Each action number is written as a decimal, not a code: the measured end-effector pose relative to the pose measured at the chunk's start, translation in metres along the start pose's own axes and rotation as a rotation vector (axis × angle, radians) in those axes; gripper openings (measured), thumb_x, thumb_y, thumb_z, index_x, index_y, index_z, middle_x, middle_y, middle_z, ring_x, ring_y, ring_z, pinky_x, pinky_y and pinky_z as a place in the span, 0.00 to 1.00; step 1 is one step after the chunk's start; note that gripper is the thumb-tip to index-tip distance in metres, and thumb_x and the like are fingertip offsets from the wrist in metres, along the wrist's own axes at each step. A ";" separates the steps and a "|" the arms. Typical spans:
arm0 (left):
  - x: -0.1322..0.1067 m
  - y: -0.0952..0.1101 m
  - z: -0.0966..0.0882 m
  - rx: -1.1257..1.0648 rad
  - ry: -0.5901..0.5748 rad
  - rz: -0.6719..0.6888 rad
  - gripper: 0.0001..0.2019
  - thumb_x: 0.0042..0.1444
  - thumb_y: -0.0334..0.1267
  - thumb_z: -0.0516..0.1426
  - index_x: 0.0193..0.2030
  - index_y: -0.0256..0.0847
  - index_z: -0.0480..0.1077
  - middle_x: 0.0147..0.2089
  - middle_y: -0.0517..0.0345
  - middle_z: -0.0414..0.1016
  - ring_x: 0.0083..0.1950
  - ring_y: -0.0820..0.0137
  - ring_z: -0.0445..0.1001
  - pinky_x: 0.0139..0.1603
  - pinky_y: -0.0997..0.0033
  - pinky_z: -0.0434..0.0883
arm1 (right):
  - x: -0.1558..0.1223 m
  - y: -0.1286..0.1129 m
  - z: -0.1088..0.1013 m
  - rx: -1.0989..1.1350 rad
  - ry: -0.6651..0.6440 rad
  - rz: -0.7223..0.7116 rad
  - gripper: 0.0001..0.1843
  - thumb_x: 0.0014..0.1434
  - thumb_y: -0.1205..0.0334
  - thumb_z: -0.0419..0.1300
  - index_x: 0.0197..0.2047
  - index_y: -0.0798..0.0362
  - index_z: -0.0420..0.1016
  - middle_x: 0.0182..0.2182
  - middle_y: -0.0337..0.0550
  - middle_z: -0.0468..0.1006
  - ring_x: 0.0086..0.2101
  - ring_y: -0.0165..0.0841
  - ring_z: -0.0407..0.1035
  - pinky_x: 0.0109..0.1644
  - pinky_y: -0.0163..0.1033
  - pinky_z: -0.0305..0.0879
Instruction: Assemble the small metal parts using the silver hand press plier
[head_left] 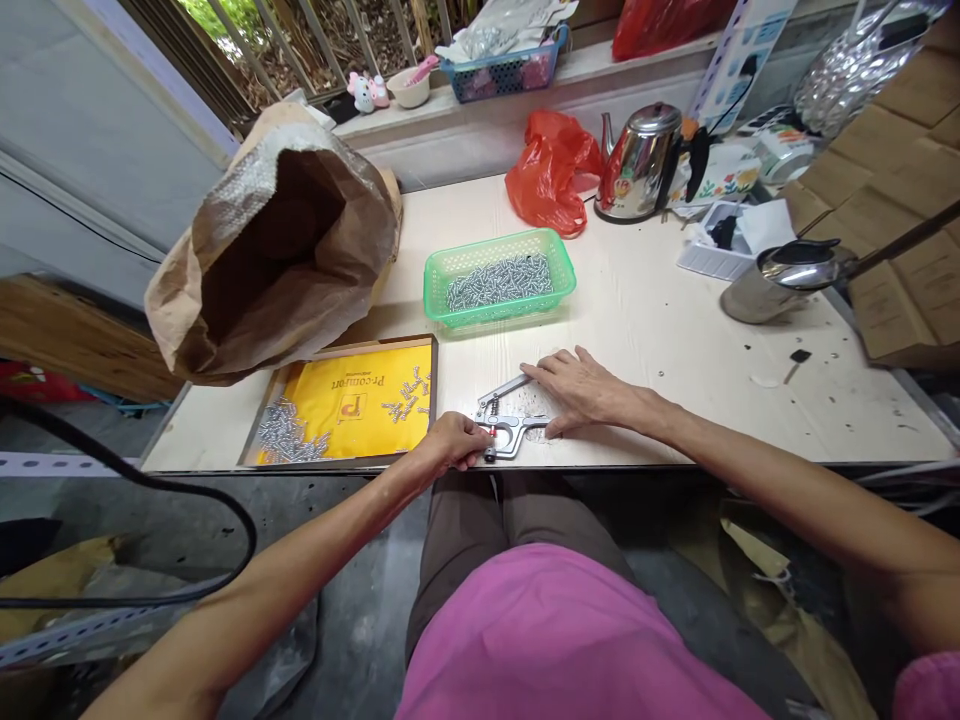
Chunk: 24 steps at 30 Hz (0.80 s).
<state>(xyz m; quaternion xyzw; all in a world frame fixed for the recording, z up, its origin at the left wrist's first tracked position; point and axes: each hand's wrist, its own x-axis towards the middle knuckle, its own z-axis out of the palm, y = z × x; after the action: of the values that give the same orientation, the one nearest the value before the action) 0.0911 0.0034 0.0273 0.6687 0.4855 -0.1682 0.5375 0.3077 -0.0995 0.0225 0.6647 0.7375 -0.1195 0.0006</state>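
Silver hand pliers (513, 424) with a C-shaped jaw, a spring and a red part lie at the table's front edge. Their upper handle is raised. My right hand (576, 388) is spread over both handles, fingers on the upper one and thumb by the lower one. At the jaw, my left hand (456, 440) is closed in a pinch; whatever its fingertips hold is hidden. To its left, a shallow tray (435, 385) with a yellow printed lining (360, 400) carries small metal fasteners (289, 435), heaped at the left and scattered at the right.
Behind the pliers stands a green basket (435, 295) of small metal pieces (502, 280). A large open paper bag (352, 250) leans over the tray. Farther back are a red plastic bag (551, 170) and a kettle (637, 165). A metal pitcher (765, 285) stands at right.
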 end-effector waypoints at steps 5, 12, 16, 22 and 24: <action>-0.010 -0.004 0.003 0.271 0.125 0.094 0.18 0.54 0.46 0.58 0.19 0.37 0.66 0.15 0.63 0.63 0.19 0.76 0.62 0.24 0.74 0.59 | -0.002 -0.004 0.003 -0.004 0.002 0.012 0.42 0.45 0.43 0.68 0.58 0.58 0.65 0.51 0.58 0.69 0.49 0.50 0.60 0.50 0.51 0.58; -0.004 0.017 0.030 0.841 0.480 0.720 0.22 0.54 0.44 0.62 0.53 0.38 0.67 0.52 0.48 0.71 0.53 0.59 0.66 0.47 0.64 0.68 | -0.008 -0.014 0.004 0.023 0.032 0.000 0.27 0.51 0.53 0.67 0.51 0.57 0.69 0.44 0.52 0.71 0.45 0.43 0.63 0.46 0.44 0.61; 0.015 0.035 0.034 0.987 0.382 0.789 0.27 0.54 0.44 0.61 0.58 0.37 0.61 0.53 0.47 0.69 0.52 0.58 0.66 0.52 0.60 0.67 | -0.012 -0.015 0.001 -0.003 0.007 0.041 0.37 0.49 0.50 0.68 0.57 0.59 0.65 0.47 0.55 0.71 0.46 0.46 0.63 0.46 0.45 0.62; 0.022 0.040 0.028 1.065 0.306 0.844 0.20 0.55 0.44 0.60 0.50 0.34 0.67 0.47 0.47 0.70 0.49 0.58 0.66 0.47 0.61 0.67 | -0.019 -0.022 -0.006 -0.026 -0.029 0.078 0.19 0.55 0.55 0.65 0.46 0.58 0.72 0.43 0.54 0.73 0.45 0.43 0.65 0.45 0.42 0.61; 0.021 0.040 0.029 1.051 0.286 0.840 0.14 0.57 0.43 0.58 0.46 0.36 0.69 0.45 0.49 0.70 0.49 0.60 0.66 0.46 0.63 0.67 | -0.020 -0.028 -0.003 -0.030 -0.017 0.076 0.10 0.59 0.60 0.61 0.42 0.57 0.73 0.41 0.52 0.73 0.43 0.41 0.66 0.44 0.41 0.60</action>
<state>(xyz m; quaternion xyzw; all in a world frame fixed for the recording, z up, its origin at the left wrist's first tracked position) 0.1428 -0.0107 0.0234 0.9878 0.1055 -0.0689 0.0921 0.2833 -0.1210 0.0331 0.6910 0.7135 -0.1139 0.0213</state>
